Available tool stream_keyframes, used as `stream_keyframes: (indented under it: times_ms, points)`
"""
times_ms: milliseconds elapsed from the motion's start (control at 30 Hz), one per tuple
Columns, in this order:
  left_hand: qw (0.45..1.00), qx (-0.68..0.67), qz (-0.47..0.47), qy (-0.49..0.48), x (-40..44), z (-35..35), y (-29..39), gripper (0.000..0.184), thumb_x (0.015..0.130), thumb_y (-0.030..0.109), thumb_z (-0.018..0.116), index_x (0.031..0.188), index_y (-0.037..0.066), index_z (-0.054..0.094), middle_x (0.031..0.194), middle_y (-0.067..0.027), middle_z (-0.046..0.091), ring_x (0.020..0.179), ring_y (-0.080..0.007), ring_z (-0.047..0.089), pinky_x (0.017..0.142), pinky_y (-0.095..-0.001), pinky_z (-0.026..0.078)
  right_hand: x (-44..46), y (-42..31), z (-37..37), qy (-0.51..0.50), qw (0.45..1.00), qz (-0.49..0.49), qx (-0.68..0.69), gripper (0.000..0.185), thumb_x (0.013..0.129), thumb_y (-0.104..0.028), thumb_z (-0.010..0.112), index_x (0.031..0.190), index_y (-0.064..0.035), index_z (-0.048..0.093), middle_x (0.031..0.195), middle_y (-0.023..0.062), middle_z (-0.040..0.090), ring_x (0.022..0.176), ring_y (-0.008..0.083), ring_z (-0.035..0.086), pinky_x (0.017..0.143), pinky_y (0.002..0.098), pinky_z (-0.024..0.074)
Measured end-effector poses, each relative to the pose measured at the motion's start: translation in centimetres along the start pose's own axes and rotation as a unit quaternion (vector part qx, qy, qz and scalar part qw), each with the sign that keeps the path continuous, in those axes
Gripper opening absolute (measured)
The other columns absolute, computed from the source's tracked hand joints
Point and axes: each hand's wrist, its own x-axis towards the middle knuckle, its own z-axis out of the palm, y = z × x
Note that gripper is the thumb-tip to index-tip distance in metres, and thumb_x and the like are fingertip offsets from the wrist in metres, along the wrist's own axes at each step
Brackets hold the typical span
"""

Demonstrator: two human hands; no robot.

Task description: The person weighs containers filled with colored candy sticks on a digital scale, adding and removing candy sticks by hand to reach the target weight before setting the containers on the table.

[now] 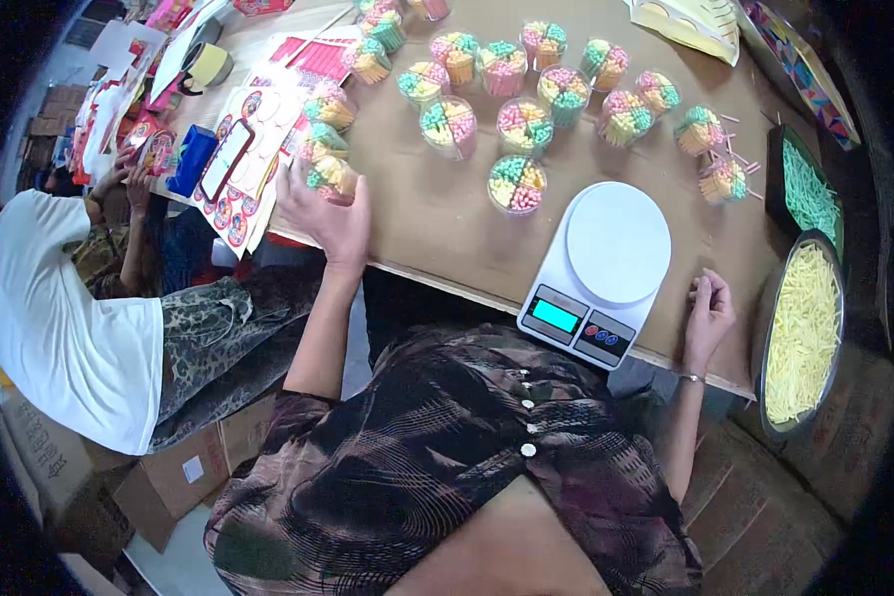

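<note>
My left hand [330, 221] is at the table's left front, its fingers around the nearest cup [332, 181] of a short row of cups with pastel sticks. My right hand [709, 306] rests at the table's right front edge with fingers curled; whether anything small is in it cannot be made out. Between the hands stands a white digital scale [618, 243] with a lit display and nothing on its round plate. Beyond it, several clear cups [517, 185] filled with pink, green and yellow sticks stand on the brown table.
At the right are a tray of green sticks [810, 194] and an oval tray of yellow sticks [803, 333]. Loose pink sticks [747, 164] lie by two cups. On the left are sticker sheets, a phone [227, 161], a blue box [191, 159] and a seated person [70, 318].
</note>
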Motion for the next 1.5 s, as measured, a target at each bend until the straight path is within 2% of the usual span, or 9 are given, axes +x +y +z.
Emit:
stream_keyframes:
  times_ms: [67, 133, 300, 400, 633, 867, 1067, 1133, 1500]
  points:
    - [0.999, -0.021, 0.05, 0.0, 0.2, -1.2, 3.5, 0.081, 0.067, 0.024, 0.077, 0.132, -0.002, 0.038, 0.13, -0.0211, 0.04, 0.117, -0.0317, 0.043, 0.102, -0.0413, 0.035, 0.1, 0.2, 0.0, 0.003, 1.0, 0.0, 0.01, 0.018, 0.093, -0.01, 0.055, 0.105, -0.0004, 0.064, 0.085, 0.0046, 0.064, 0.071, 0.0089, 0.055, 0.067, 0.0206, 0.0462]
    - [0.929, -0.293, 0.145, -0.171, -0.8, -1.5, 7.5, 0.081, 0.067, 0.025, 0.078, 0.132, -0.002, 0.038, 0.131, -0.0196, 0.04, 0.12, -0.0322, 0.042, 0.102, -0.0426, 0.035, 0.2, 0.3, 0.2, -0.002, 1.0, -0.002, 0.022, 0.018, 0.094, -0.01, 0.055, 0.106, -0.0002, 0.063, 0.086, 0.0047, 0.063, 0.071, 0.0085, 0.054, 0.068, 0.0198, 0.0456]
    - [0.839, -0.433, 0.03, -0.327, -3.0, 1.6, 12.6, 0.074, 0.067, 0.017, 0.078, 0.129, -0.001, 0.041, 0.117, -0.0167, 0.052, 0.104, -0.0298, 0.056, 0.091, -0.0378, 0.047, -0.2, -0.6, 0.2, 0.003, 0.999, 0.022, 0.032, 0.018, 0.094, -0.01, 0.055, 0.106, 0.0002, 0.063, 0.087, 0.0056, 0.064, 0.072, 0.0089, 0.055, 0.067, 0.0196, 0.0461]
    - [0.811, -0.473, 0.006, -0.344, -3.0, 0.8, 14.0, 0.071, 0.066, 0.014, 0.078, 0.126, 0.0, 0.043, 0.112, -0.0151, 0.054, 0.093, -0.027, 0.06, 0.085, -0.0351, 0.05, -0.1, 0.0, 0.3, 0.023, 0.999, 0.011, 0.021, 0.018, 0.093, -0.01, 0.056, 0.105, 0.0002, 0.064, 0.087, 0.0054, 0.064, 0.071, 0.009, 0.055, 0.066, 0.0193, 0.0461]
    - [0.737, -0.525, 0.187, -0.382, -3.6, -0.5, 20.7, 0.073, 0.063, 0.016, 0.08, 0.124, 0.0, 0.043, 0.116, -0.0143, 0.053, 0.097, -0.0273, 0.059, 0.085, -0.0351, 0.049, 0.3, 0.8, 0.4, 0.008, 0.999, -0.004, 0.04, 0.016, 0.092, -0.01, 0.057, 0.102, -0.0005, 0.065, 0.085, 0.0045, 0.064, 0.07, 0.0081, 0.055, 0.064, 0.0183, 0.0456]
    - [0.74, -0.561, 0.214, -0.302, -3.9, -0.8, 19.9, 0.07, 0.065, 0.016, 0.079, 0.124, 0.0, 0.044, 0.112, -0.0133, 0.053, 0.104, -0.0253, 0.053, 0.089, -0.035, 0.045, -0.2, -0.6, 0.7, 0.013, 0.999, 0.006, 0.032, 0.015, 0.091, -0.01, 0.058, 0.102, -0.0015, 0.065, 0.084, 0.0038, 0.064, 0.068, 0.0078, 0.054, 0.063, 0.0182, 0.0454]
    - [0.817, -0.503, 0.076, -0.27, -5.2, -0.3, 9.8, 0.034, 0.083, 0.009, 0.064, 0.113, 0.002, 0.05, 0.09, -0.0046, 0.053, 0.077, -0.0128, 0.049, 0.073, -0.0246, 0.044, -0.3, -1.0, 0.8, 0.013, 0.999, 0.03, 0.033, 0.016, 0.091, -0.01, 0.059, 0.103, -0.0008, 0.066, 0.085, 0.0051, 0.066, 0.069, 0.0085, 0.056, 0.065, 0.0188, 0.047]
    - [0.757, -0.539, -0.127, -0.347, -5.5, -0.4, 8.8, 0.016, 0.092, 0.009, 0.053, 0.106, 0.002, 0.052, 0.078, 0.0, 0.049, 0.065, -0.0079, 0.044, 0.061, -0.0203, 0.039, -0.2, -0.8, 0.7, 0.015, 1.0, -0.003, 0.014, 0.016, 0.091, -0.01, 0.059, 0.103, -0.0009, 0.066, 0.085, 0.0056, 0.066, 0.07, 0.0087, 0.057, 0.065, 0.0188, 0.0471]
    - [0.741, -0.547, -0.153, -0.356, -5.4, 0.0, 9.2, 0.014, 0.097, 0.013, 0.046, 0.105, 0.004, 0.053, 0.078, 0.0005, 0.049, 0.065, -0.0062, 0.042, 0.059, -0.0196, 0.039, 0.1, -0.1, 0.8, 0.014, 0.999, -0.024, 0.044, 0.016, 0.091, -0.009, 0.059, 0.103, -0.0011, 0.066, 0.084, 0.0037, 0.065, 0.069, 0.0081, 0.056, 0.065, 0.0184, 0.0461]
